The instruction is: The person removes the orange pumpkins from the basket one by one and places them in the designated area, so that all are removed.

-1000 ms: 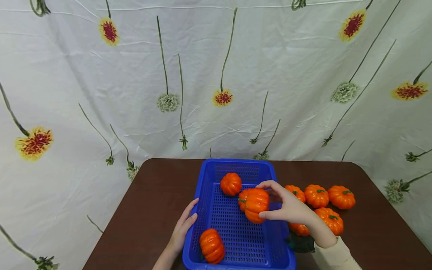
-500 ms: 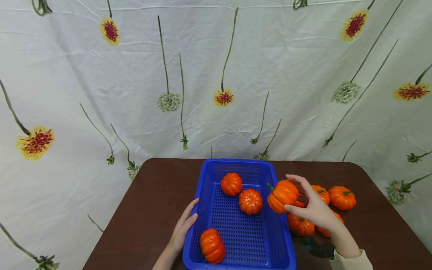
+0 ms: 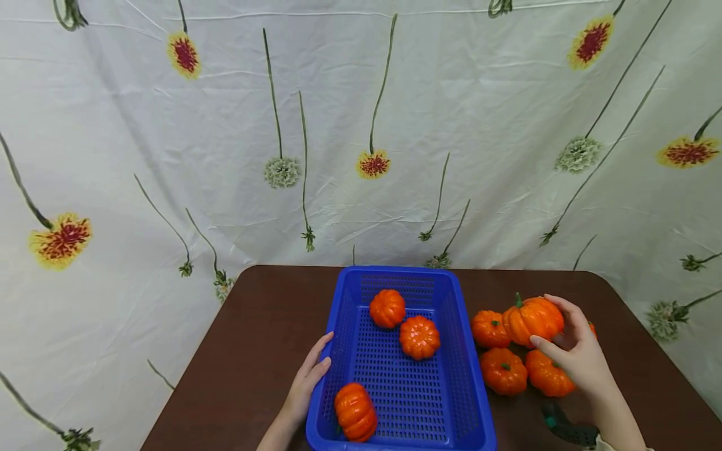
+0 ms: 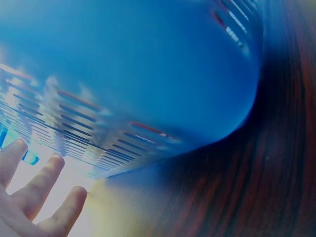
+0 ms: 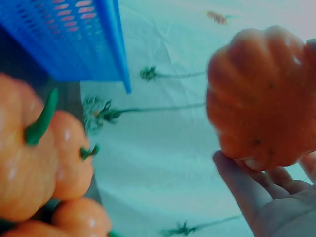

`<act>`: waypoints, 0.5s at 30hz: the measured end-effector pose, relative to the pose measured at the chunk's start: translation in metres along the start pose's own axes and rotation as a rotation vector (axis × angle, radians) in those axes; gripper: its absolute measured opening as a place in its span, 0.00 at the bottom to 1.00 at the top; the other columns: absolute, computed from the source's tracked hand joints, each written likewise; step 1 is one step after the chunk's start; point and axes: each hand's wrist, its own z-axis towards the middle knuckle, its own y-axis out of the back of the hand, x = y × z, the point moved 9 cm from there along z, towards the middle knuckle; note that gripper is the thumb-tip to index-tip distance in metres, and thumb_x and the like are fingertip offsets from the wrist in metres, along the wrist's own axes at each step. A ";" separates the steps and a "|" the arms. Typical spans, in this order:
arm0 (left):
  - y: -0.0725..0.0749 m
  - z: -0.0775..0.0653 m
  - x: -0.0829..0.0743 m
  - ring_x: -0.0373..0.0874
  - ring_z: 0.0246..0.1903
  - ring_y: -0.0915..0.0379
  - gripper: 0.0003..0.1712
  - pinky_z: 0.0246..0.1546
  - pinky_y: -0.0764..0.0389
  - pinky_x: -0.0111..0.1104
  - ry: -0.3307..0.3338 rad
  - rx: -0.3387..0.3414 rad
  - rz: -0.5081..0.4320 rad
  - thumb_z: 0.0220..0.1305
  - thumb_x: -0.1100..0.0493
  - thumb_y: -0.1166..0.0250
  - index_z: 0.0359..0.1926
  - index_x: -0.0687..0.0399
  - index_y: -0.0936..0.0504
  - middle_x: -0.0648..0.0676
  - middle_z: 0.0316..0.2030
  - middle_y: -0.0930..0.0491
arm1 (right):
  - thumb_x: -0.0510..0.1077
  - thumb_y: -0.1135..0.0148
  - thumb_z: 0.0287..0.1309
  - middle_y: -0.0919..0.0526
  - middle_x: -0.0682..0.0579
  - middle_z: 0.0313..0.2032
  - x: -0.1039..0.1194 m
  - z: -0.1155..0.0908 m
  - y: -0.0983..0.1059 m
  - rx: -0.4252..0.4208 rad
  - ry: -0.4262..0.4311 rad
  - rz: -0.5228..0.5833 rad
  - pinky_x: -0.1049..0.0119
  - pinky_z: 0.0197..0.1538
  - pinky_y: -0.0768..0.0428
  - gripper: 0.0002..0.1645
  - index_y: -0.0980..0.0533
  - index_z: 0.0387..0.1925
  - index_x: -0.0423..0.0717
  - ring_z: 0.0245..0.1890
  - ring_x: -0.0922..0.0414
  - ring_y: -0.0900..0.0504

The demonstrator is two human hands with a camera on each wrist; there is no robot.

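In the head view, my right hand (image 3: 583, 357) holds a small orange pumpkin (image 3: 533, 321) with a green stem, raised over other pumpkins to the right of a blue plastic basket (image 3: 479, 401). The right wrist view shows the ribbed underside of this held pumpkin (image 5: 261, 98), with thumb and fingers around it. At the basket's left side is my left hand (image 3: 301, 388), its fingertips right at the rim. Its fingers (image 4: 42, 185) look extended and spread beside the slotted wall in the left wrist view. Inside the basket lie three pumpkins, one of them (image 3: 355, 412) at the near left.
Below and around the held one, several pumpkins, including a near one (image 3: 504, 371), sit on the dark brown table (image 3: 254, 326). One is mostly hidden behind my right hand. A dark strap (image 3: 566, 429) circles my right wrist. A flower-print cloth (image 3: 361, 125) hangs behind the table.
My right hand has carried the pumpkin rightward, from above the basket to over the pumpkins on the table. The left hand and the basket have stayed in place.
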 end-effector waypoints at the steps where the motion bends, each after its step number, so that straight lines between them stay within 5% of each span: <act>1: 0.000 0.000 0.000 0.48 0.59 0.37 0.27 0.53 0.30 0.31 -0.001 0.001 0.002 0.72 0.60 0.56 0.70 0.55 0.44 0.63 0.68 0.47 | 0.18 0.45 0.50 0.33 0.58 0.57 -0.002 -0.002 0.005 -0.025 -0.001 0.026 0.79 0.43 0.26 0.42 0.40 0.66 0.44 0.48 0.67 0.28; 15: -0.001 0.001 0.001 0.53 0.60 0.39 0.28 0.54 0.30 0.33 0.011 0.015 -0.017 0.72 0.59 0.56 0.71 0.55 0.45 0.64 0.68 0.47 | 0.17 0.47 0.50 0.31 0.56 0.56 -0.045 -0.032 0.072 -0.343 -0.027 0.235 0.79 0.42 0.25 0.41 0.38 0.64 0.44 0.49 0.66 0.27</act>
